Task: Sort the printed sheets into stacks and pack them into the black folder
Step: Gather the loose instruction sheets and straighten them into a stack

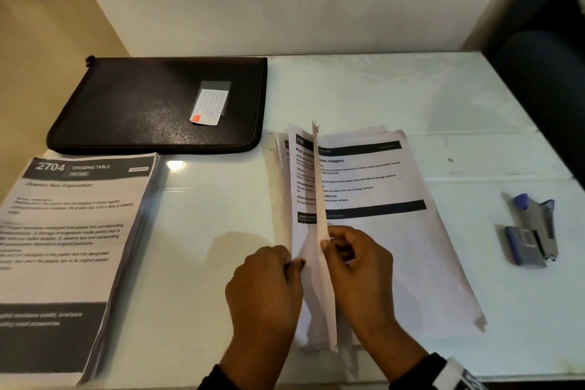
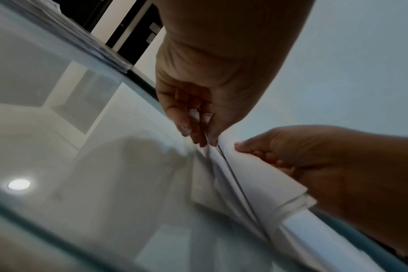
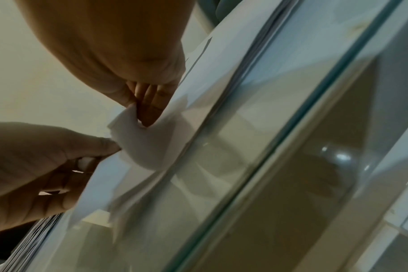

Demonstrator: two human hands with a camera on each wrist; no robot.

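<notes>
The black folder (image 1: 152, 104) lies zipped shut at the back left of the table. A sorted stack of printed sheets (image 1: 72, 231) headed "2704 Dressing Table" lies front left. A second, looser stack (image 1: 386, 199) lies at centre right. Both hands hold a few lifted sheets (image 1: 316, 187) on edge over that stack. My left hand (image 1: 297, 263) pinches their lower left edge. My right hand (image 1: 327, 242) pinches them from the right. The left wrist view shows my left hand (image 2: 207, 141) pinching the paper (image 2: 256, 176). In the right wrist view my right hand (image 3: 140, 114) pinches the curled sheet (image 3: 151, 145).
A grey and blue stapler (image 1: 541, 222) and a small staple box (image 1: 522, 247) lie at the right of the glass table (image 1: 348, 89). A white wall stands behind the table. A dark chair (image 1: 544, 79) sits past the right edge.
</notes>
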